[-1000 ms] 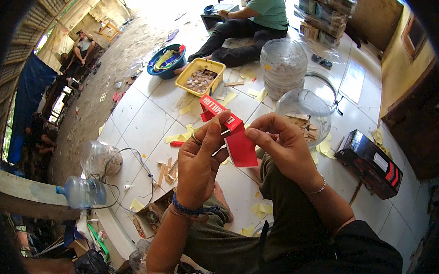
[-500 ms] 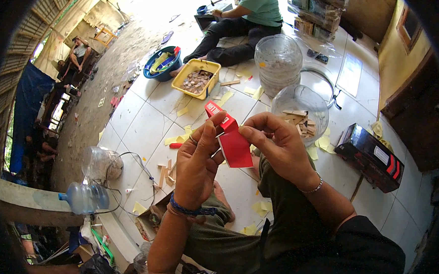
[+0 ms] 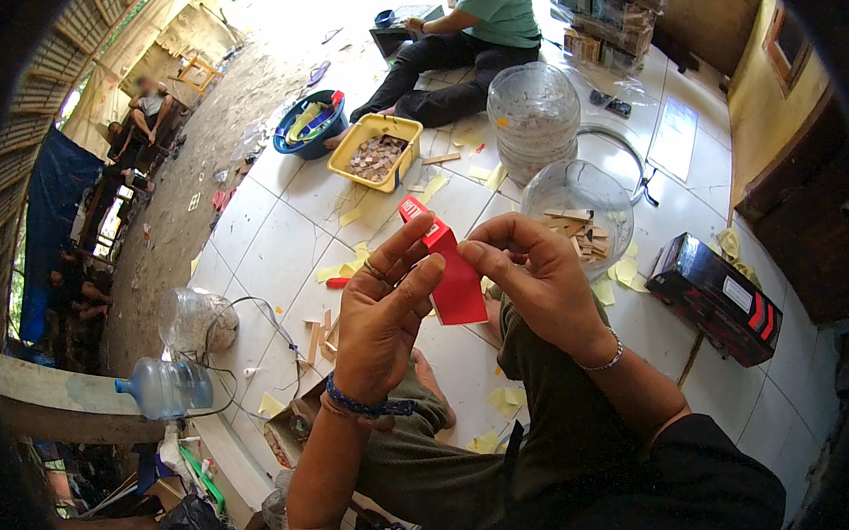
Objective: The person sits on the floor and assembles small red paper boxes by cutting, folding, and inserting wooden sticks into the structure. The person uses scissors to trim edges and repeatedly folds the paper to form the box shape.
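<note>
Red paper sleeve: centre of the frame, held up between both hands, its upper end tilted toward the upper left. Left hand: fingers curled loosely, fingertips and thumb pressed on the sleeve's left edge; blue bracelet at the wrist. Right hand: thumb and forefinger pinching the sleeve's right edge, other fingers bent. Clear plastic jar of small wooden pieces: just above the right hand. Yellow tub: upper centre, on white tiles. Black and red box: right of frame. Water bottle: lower left.
</note>
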### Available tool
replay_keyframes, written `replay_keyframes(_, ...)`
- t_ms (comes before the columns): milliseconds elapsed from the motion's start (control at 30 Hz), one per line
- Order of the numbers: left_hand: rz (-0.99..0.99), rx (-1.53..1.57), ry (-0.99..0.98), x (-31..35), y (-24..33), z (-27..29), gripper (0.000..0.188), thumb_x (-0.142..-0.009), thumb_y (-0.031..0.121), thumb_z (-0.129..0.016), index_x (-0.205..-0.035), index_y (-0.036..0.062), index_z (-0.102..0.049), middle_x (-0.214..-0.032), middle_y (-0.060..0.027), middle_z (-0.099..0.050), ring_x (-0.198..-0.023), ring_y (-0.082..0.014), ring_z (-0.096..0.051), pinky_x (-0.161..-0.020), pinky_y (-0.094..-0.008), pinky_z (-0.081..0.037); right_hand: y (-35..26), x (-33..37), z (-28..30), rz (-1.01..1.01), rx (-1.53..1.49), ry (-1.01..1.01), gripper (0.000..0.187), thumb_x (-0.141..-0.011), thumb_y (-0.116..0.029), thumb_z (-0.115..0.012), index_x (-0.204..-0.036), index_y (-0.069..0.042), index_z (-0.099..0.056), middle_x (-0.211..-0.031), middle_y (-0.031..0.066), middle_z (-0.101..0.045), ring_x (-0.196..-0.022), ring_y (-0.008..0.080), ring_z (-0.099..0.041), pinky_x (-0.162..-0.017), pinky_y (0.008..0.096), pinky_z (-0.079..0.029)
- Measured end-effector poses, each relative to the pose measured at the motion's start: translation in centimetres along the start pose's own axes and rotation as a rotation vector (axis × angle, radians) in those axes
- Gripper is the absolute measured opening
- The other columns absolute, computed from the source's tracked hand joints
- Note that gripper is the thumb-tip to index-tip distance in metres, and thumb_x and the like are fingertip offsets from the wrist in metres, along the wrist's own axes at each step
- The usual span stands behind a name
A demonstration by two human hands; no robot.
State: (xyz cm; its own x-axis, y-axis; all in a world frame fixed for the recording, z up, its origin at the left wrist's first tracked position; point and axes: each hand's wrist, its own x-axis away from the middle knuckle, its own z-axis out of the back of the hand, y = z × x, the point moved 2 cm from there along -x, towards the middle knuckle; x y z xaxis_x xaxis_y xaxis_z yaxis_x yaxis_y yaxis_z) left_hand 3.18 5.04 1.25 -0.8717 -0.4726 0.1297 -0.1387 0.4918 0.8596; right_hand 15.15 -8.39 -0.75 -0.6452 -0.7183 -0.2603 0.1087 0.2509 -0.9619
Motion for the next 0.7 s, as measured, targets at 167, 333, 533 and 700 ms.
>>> replay_keyframes(167, 0.000, 0.022, -0.001, 0.03, -0.12, -0.05, 0.047, -0.094, 0.005, -0.070, -0.139, 0.0007, -0.054, -0.120, -0.0080, -0.066, -0.098, -0.0090, -0.065, -0.077, -0.0216, -0.053, 0.09, -0.06, 0.01, 0.037, 0.018, 0.005, 0.020, -0.098, -0.018, -0.068, -0.107, 0.000, -0.068, -0.095, 0.0051, -0.072, -0.085, 0.0076, -0.065, -0.071, 0.0239, -0.050)
replay_keyframes(333, -0.037, -0.020, -0.060, -0.17, -0.10, 0.40, 0.045, -0.100, 0.014, -0.063, -0.141, 0.0015, -0.051, -0.129, -0.0129, -0.064, -0.112, -0.0191, -0.066, -0.093, -0.0343, -0.057, 0.20, -0.06, -0.05, 0.039, -0.030, 0.013, 0.020, -0.098, -0.018, -0.067, -0.108, -0.001, -0.068, -0.096, 0.0047, -0.072, -0.086, 0.0071, -0.064, -0.071, 0.0232, -0.050)
replay_keyframes(533, -0.004, 0.002, -0.016, -0.02, -0.10, -0.07, 0.052, -0.091, 0.002, -0.071, -0.139, 0.0003, -0.053, -0.121, -0.0107, -0.065, -0.104, -0.0141, -0.066, -0.087, -0.0250, -0.056, 0.08, -0.09, 0.02, 0.059, -0.002, 0.003, 0.019, -0.098, -0.017, -0.068, -0.108, -0.001, -0.068, -0.097, 0.0050, -0.072, -0.086, 0.0064, -0.064, -0.069, 0.0217, -0.048)
replay_keyframes(700, -0.024, -0.035, -0.007, 0.02, 0.12, -0.48, 0.055, -0.090, -0.001, -0.071, -0.140, 0.0000, -0.051, -0.121, -0.0115, -0.065, -0.105, -0.0146, -0.066, -0.089, -0.0261, -0.056, -0.20, -0.02, 0.04, 0.075, 0.044, 0.004, 0.019, -0.097, -0.016, -0.068, -0.108, -0.001, -0.068, -0.098, 0.0050, -0.073, -0.085, 0.0055, -0.064, -0.067, 0.0208, -0.047)
